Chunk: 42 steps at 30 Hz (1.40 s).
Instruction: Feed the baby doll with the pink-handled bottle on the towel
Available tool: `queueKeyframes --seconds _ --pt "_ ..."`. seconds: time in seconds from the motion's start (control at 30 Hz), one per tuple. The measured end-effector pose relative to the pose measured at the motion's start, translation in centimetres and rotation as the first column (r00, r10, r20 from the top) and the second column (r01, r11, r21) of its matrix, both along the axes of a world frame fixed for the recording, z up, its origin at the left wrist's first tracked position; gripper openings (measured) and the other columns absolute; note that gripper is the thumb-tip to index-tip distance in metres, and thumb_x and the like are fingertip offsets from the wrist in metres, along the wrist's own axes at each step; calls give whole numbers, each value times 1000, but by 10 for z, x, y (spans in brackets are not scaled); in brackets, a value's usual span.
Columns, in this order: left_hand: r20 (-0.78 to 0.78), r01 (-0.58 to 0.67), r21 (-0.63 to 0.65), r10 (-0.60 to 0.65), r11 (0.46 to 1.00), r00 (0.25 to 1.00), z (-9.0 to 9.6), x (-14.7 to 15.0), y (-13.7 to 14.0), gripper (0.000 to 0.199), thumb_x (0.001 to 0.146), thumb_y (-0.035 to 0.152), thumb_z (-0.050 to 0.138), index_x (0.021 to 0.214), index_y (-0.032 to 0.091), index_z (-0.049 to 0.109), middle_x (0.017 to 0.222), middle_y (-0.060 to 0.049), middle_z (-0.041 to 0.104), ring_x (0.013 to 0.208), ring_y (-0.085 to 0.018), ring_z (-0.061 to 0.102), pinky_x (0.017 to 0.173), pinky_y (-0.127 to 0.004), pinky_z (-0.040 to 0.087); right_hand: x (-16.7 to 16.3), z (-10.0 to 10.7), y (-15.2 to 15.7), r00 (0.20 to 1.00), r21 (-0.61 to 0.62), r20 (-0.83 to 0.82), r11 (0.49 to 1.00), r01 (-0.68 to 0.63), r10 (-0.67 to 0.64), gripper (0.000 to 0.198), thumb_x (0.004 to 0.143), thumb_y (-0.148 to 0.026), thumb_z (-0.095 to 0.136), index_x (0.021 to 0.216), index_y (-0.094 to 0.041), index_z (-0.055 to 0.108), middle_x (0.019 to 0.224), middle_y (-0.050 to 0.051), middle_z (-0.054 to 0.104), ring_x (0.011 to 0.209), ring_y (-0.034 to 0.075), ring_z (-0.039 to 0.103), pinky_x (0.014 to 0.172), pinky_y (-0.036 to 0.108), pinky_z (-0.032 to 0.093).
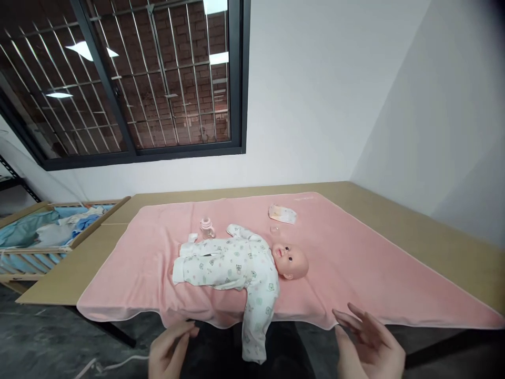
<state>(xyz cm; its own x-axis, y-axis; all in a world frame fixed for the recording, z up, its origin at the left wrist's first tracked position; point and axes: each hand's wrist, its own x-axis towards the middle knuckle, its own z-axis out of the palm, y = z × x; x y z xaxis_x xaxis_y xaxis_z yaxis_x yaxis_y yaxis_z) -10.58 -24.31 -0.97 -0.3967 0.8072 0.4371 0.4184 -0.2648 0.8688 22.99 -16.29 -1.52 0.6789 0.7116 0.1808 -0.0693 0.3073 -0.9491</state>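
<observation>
Where the left hand (170, 350) hovers: low before the table's near edge, wrist at the bottom of the view, fingers bent forward and inward over the thumb, with a small gap between them and nothing held.
Right hand (371, 345): low on the other side, well apart from the left, palm turned partly inward and up, fingers loosely spread, thumb standing away, nothing held. Its fingertips overlap the blanket's edge in view; whether they touch it, I cannot tell.
Doll (294, 261): on its back on the blanket, beyond and between the hands, head toward the right, legs toward the left; smooth, rounded, hard-looking head.
Baby suit (232, 266): on the doll, soft white cloth with small scattered animal prints, wrinkled at the trunk; the near sleeve (256, 331) drapes limply over the table's edge.
Blanket (355, 258): pink, plush, pale-bordered, rippled along its near side.
Table (394, 223): flat tan board beneath.
Bottle (207, 227): clear, pink-topped, handled, upright beyond the legs, a small white piece (193, 237) beside it.
Packet (282, 214): flat, shiny, white with orange print, beyond the head.
Crib (98, 223): slatted wood, blue fabric inside, at far left.
</observation>
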Motion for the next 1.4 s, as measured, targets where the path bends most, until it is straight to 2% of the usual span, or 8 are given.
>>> queueKeyframes --seconds 0.17,0.3,0.43,0.6,0.77,0.93,1.07,1.4 --pt "112 121 -104 -109 987 988 -28 19 65 38 88 53 64 88 18 80 82 -10 79 77 -25 77 69 -31 65 3 -6 9 992 -97 -108 994 46 -57 65 52 -35 83 111 -23 57 113 5 65 89 15 66 83 27 51" --pt "59 138 -75 -134 988 989 -30 32 92 29 91 43 62 96 18 78 91 -10 79 87 -25 76 77 -33 64 -2 -22 26 966 -219 -257 972 -81 23 70 50 -47 86 111 -24 58 115 6 66 99 21 66 100 42 50" --pt "-115 69 -3 -69 998 991 -33 27 114 25 90 37 63 100 20 77 103 -11 78 101 -27 74 92 -40 61 3 -36 56 840 -138 -536 972 -188 86 73 49 -50 90 109 -23 59 119 8 66 120 28 62 122 56 33" --pt "-155 0 -54 -9 999 988 -35 15 144 33 88 39 62 112 19 73 118 -13 73 114 -31 68 102 -50 56 21 -40 105 831 -100 -555 991 -90 20 70 47 -47 90 106 -22 62 130 5 60 136 27 51 130 48 25" --pt "-197 133 -260 -188 956 962 6 33 195 44 85 33 59 126 18 65 129 -14 67 121 -32 63 106 -52 50 30 -36 146 806 -145 -590 977 -159 43 67 41 -47 87 99 -21 64 113 5 66 122 25 57 127 49 26" --pt "-539 266 -514 -549 815 639 58 74 270 44 91 31 51 132 16 61 138 -18 61 131 -34 53 111 -52 41 22 -46 169 849 -261 -514 922 -287 119 67 49 -51 81 107 -21 68 119 4 69 114 25 61 107 41 47" --pt "-540 247 -611 -625 752 564 57 94 304 39 97 42 44 94 14 72 94 -18 72 93 -33 65 86 -47 48 17 -58 177 866 -287 -488 916 -280 112 65 50 -51 80 106 -20 69 111 3 72 104 23 65 76 27 56" --pt "-409 253 -698 -663 670 627 45 100 315 43 95 47 45 65 19 55 70 -8 62 69 -22 57 62 -35 29 7 -16 169 585 -204 -801 863 -463 124 52 52 -43 84 95 -18 70 93 3 75 81 21 69 74 33 61"
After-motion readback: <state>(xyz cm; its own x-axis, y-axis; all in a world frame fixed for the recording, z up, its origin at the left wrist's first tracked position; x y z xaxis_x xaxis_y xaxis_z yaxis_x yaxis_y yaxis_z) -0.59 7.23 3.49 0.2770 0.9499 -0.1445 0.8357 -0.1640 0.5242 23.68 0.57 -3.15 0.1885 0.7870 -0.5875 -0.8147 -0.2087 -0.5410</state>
